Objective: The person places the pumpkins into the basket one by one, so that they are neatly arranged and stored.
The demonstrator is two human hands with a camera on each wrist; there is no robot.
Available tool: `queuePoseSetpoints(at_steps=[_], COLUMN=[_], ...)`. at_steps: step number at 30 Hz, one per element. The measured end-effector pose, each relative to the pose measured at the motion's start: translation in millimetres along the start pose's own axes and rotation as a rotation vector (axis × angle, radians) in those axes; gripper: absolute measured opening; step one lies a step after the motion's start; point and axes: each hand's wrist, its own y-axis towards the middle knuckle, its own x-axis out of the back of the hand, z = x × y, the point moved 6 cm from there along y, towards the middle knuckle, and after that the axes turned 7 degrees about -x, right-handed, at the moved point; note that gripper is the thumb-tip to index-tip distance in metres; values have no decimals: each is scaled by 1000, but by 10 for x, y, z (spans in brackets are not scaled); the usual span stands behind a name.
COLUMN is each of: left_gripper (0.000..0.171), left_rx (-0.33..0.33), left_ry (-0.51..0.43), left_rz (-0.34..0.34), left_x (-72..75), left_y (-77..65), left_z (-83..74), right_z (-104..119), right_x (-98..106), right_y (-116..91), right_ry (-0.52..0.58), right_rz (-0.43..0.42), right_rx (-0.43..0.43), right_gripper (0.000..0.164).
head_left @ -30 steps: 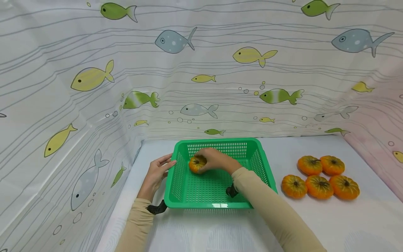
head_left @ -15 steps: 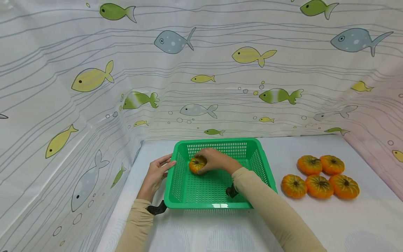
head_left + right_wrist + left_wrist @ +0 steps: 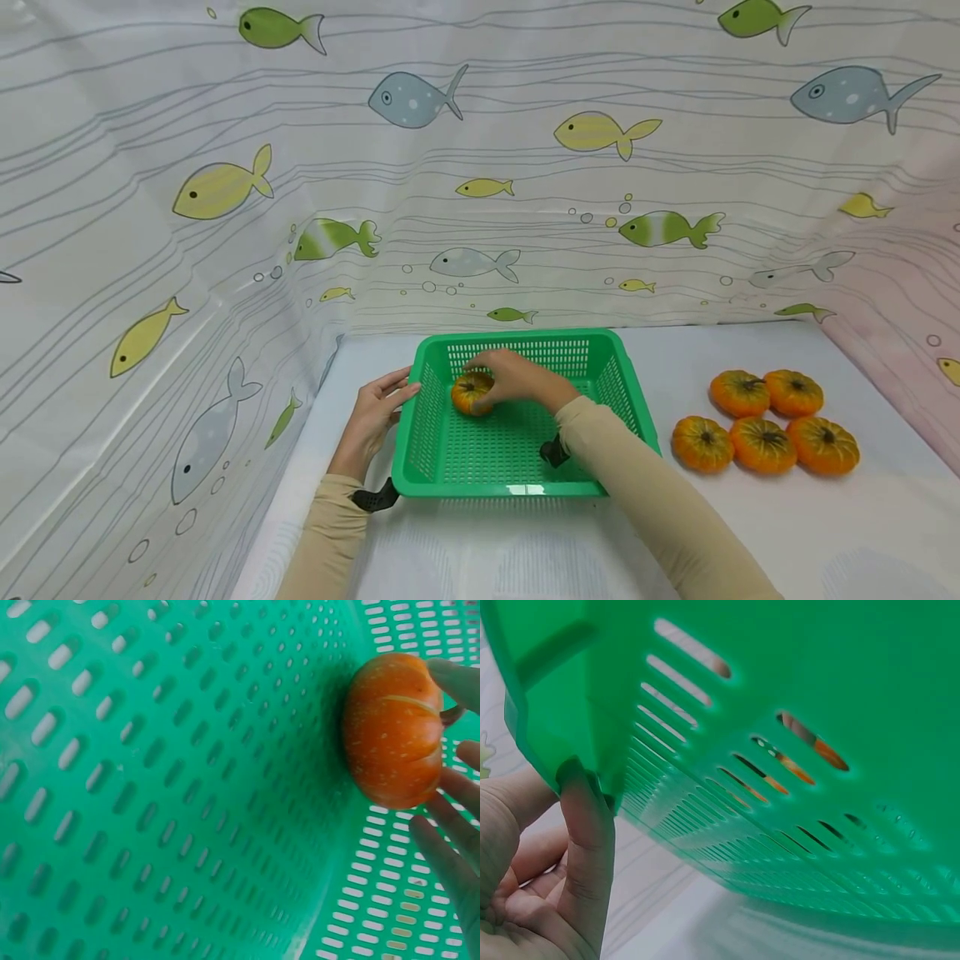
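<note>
Fish-print wall (image 3: 540,233), white surface (image 3: 810,533); left fingers (image 3: 589,847) pinch the green basket (image 3: 480,489); right fingers (image 3: 442,855), now drawn slightly back, spread around a pumpkin (image 3: 394,731).

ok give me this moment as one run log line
left hand: pinches green basket at rim | right hand: around pumpkin inside basket | five more pumpkins: on table, right of basket

Creased, wavy-lined white sheeting (image 3: 525,221) printed with green, yellow and blue-grey fish (image 3: 407,100) rises at back and left; the right wall (image 3: 918,275) is pinkish. Soft light falls on the pale, faintly patterned tabletop (image 3: 810,525).
</note>
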Motion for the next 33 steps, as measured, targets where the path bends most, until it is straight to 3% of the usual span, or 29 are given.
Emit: queuePoseSetpoints(at_steps=[12, 24, 33], left_gripper=[53, 55, 54], left_rx=[0, 1, 4], left_ry=[-5, -18, -16], left_rz=[5, 12, 14], left_x=[-12, 2, -4], left_y=[-3, -15, -15], left_z=[-9, -7, -11], right_z=[84, 149, 178], right_x=[171, 548, 878], right_y=[-54, -166, -384], right_ry=[-5, 13, 40], right_rz=[1, -43, -80], right_rx=[-14, -23, -45], right_gripper=[65, 66, 67])
